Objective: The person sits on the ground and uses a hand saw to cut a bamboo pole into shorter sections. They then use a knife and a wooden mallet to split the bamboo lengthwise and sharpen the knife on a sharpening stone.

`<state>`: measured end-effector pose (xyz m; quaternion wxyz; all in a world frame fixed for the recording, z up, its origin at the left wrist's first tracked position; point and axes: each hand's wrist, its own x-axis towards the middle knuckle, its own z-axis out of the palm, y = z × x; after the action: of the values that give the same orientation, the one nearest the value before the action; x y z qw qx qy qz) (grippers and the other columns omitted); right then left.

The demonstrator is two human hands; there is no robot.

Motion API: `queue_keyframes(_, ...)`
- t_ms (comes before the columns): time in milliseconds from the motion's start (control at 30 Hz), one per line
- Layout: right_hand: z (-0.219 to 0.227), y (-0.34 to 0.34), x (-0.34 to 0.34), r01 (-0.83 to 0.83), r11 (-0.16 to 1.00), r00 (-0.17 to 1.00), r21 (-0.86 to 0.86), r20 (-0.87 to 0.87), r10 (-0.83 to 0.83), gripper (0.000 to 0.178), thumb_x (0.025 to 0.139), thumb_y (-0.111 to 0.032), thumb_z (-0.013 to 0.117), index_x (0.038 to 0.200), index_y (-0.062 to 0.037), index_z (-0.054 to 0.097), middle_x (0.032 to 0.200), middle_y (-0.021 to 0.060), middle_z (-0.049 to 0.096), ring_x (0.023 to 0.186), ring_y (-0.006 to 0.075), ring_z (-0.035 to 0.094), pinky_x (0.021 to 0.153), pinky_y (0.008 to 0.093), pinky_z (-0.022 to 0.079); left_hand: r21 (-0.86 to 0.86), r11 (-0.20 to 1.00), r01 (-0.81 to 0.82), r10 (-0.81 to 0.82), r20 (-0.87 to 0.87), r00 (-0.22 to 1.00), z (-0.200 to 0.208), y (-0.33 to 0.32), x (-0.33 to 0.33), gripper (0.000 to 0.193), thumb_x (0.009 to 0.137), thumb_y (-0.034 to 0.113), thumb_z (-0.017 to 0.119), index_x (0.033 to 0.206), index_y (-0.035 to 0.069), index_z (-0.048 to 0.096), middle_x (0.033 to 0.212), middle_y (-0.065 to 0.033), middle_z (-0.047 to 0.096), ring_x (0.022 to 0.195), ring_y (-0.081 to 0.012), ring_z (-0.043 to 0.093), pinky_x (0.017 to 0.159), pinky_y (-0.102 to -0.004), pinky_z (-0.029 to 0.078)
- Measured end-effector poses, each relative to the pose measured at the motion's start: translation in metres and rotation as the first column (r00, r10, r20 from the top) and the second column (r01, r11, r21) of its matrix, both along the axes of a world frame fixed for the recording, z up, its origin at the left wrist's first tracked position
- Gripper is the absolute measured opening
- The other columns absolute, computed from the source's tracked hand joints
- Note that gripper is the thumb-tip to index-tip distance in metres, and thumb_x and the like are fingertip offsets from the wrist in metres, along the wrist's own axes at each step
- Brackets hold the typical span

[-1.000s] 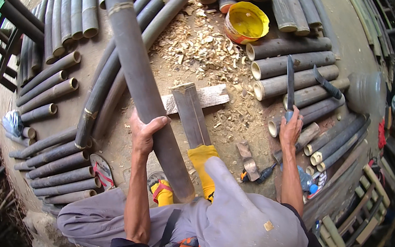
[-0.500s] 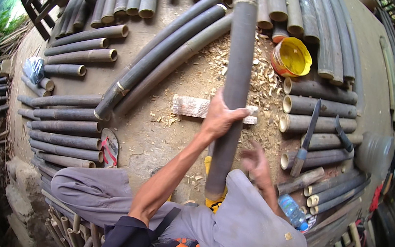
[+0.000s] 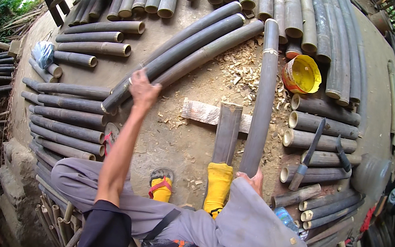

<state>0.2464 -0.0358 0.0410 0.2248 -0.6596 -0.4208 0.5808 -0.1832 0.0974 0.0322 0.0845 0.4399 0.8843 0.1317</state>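
Observation:
My left hand (image 3: 143, 88) has its fingers curled over a long dark bamboo pole (image 3: 192, 49), the middle one of three lying slanted side by side on the ground. My right hand (image 3: 253, 180), partly hidden by my knee, grips the near end of another long bamboo pole (image 3: 264, 92), which points away from me. Between the hands, a shorter bamboo piece (image 3: 227, 132) rests on a pale, rough wooden block (image 3: 201, 111). Its near end meets my foot in a yellow sock (image 3: 219, 183).
Cut bamboo tubes line the left, far and right sides. Wood chips (image 3: 243, 72) litter the ground near a yellow-lined bucket (image 3: 302, 74). Two long blades (image 3: 312, 147) lie across the tubes at right. A plastic bottle (image 3: 286, 217) is beside my right knee.
My left hand has left the upright pole and moved left onto the slanted poles. My right hand now holds that pole's near end; the pole sits farther right, uncovering the shorter bamboo piece.

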Motion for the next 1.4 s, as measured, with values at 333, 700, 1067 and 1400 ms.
queue_keyframes(333,-0.021,-0.01,0.004,0.011,0.997,0.995,-0.07,0.101,-0.004,0.066,0.067,-0.025,0.082,0.12,-0.0004,0.05,0.105,0.0166,0.063,0.096,0.0272,0.062,0.084,0.0381,0.049,-0.432,0.87,0.237,-0.216,0.098,0.972,-0.026,-0.023,-0.115,0.072,0.059,0.029,0.078,0.124,0.008,0.055,0.117,-0.022,0.06,0.109,-0.0393,0.058,0.093,-0.0469,0.048)
queue_keyframes(700,-0.017,-0.011,-0.012,0.032,0.987,0.936,-0.158,0.351,0.026,0.07,0.067,-0.027,0.081,0.123,-0.0022,0.046,0.107,0.0212,0.063,0.097,0.034,0.063,0.086,0.0425,0.049,-0.076,0.961,0.265,-0.191,0.508,0.84,-0.004,-0.076,-0.039,0.057,0.056,0.031,0.073,0.098,-0.006,0.062,0.088,-0.0227,0.067,0.083,-0.0346,0.065,0.079,-0.0395,0.05)
queue_keyframes(1067,-0.028,-0.015,-0.008,0.007,0.997,0.946,-0.083,0.322,0.02,0.07,0.067,-0.028,0.081,0.122,-0.0013,0.046,0.107,0.0222,0.063,0.098,0.035,0.063,0.087,0.043,0.049,0.072,0.997,0.011,-0.033,0.319,0.947,0.0,0.023,-0.098,0.055,0.061,0.03,0.079,0.105,0.0,0.063,0.086,-0.0162,0.068,0.076,-0.0279,0.065,0.072,-0.0374,0.052)
queue_keyframes(1400,-0.036,-0.019,-0.003,0.02,0.992,0.948,-0.128,0.318,0.022,0.073,0.067,-0.03,0.082,0.124,-0.0015,0.046,0.108,0.0218,0.063,0.099,0.0349,0.063,0.087,0.0431,0.049,0.017,0.967,0.255,-0.255,0.043,0.966,-0.05,0.031,-0.092,0.066,0.071,0.018,0.076,0.13,0.003,0.051,0.119,-0.0239,0.058,0.115,-0.0381,0.056,0.096,-0.0436,0.047)
